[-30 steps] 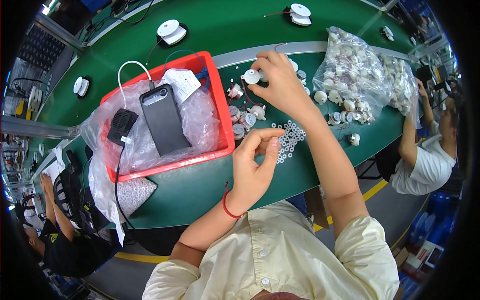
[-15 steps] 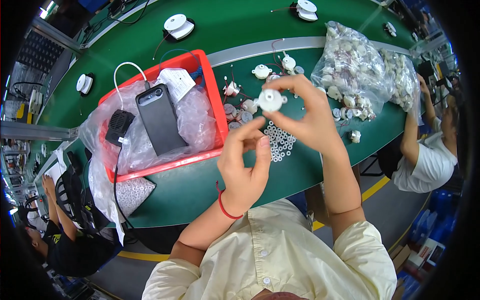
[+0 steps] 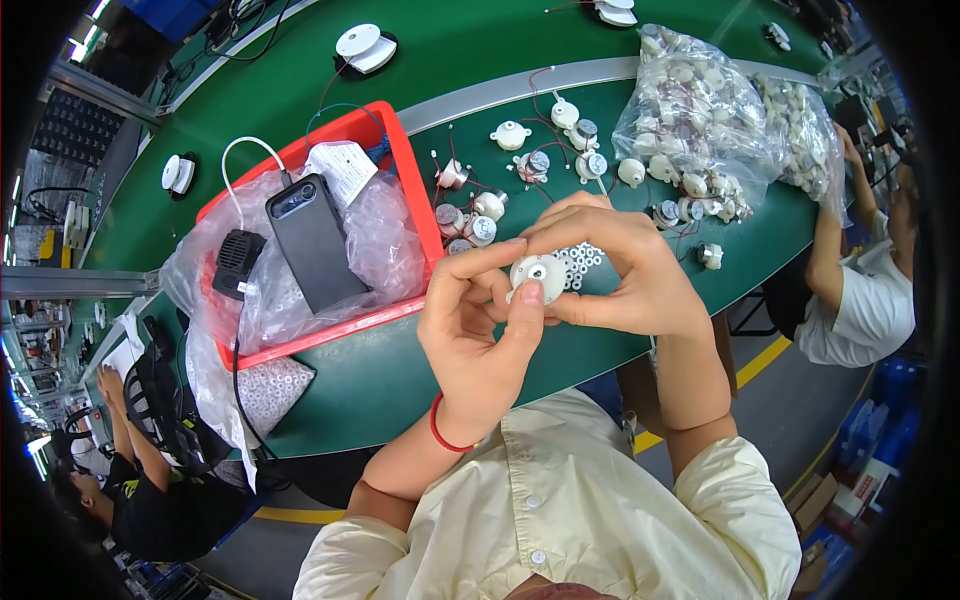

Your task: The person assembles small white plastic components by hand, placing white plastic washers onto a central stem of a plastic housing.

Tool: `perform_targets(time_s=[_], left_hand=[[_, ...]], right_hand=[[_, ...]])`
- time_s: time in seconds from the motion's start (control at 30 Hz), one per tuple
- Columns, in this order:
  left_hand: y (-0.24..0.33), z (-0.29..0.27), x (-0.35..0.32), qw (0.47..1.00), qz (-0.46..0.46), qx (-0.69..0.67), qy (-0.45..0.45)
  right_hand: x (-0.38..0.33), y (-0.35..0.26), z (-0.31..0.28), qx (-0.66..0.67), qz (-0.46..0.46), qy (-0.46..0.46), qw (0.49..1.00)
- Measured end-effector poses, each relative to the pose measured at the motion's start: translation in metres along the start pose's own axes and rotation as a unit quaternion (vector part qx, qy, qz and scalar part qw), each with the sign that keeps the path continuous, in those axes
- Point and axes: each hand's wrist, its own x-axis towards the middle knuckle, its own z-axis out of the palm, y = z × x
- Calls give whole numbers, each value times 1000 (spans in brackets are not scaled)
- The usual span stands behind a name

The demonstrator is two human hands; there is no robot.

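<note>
Both hands have come together: the right has brought its round white part down toward the body, and the left, apart from it half a second ago, now meets it.

Broadest of all from where I stand is the green table (image 3: 350, 405). On it, left of the hands, is a red bin (image 3: 402, 150) with a phone (image 3: 318, 245) lying on crumpled plastic; off to the right sits a clear bag (image 3: 690, 95) full of white motor units. Nearer the middle, loose motor units (image 3: 511, 135) lie beyond the hands.

Left hand (image 3: 470, 325) and right hand (image 3: 630, 265) face each other, fingers curled in and parted only by the width of the round white part (image 3: 540, 270) that they hold between them. It lies right of the left palm and left of the right one, about equally near each. Being round, it shows no long axis; its face, with a central hole, is turned up, the left thumb over its near edge. Smallest are the white rings (image 3: 582, 262), just beyond and right of it, nearer the right hand.
</note>
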Motion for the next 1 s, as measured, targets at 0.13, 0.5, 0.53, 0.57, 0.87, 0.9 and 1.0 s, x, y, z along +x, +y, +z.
perform_targets(time_s=[0.13,0.5,0.53,0.57,0.87,0.9,1.0], left_hand=[[-12,-6,1,996,41,76,-2],[-28,-4,7,999,-15,29,-9],[-34,-5,7,998,8,55,8],[-36,-3,6,997,5,79,9],[-36,-6,2,995,-12,96,-12],[-36,-7,2,995,-13,95,-15],[-37,-8,2,995,-12,99,-23]], right_hand=[[0,-9,0,-48,1,-19,999],[19,12,-4,-224,0,79,972],[28,17,-2,-293,0,80,953],[35,29,1,-364,-26,74,928],[56,74,32,-387,53,-121,912],[54,77,32,-376,29,-102,921],[56,80,20,-355,0,-41,934]])
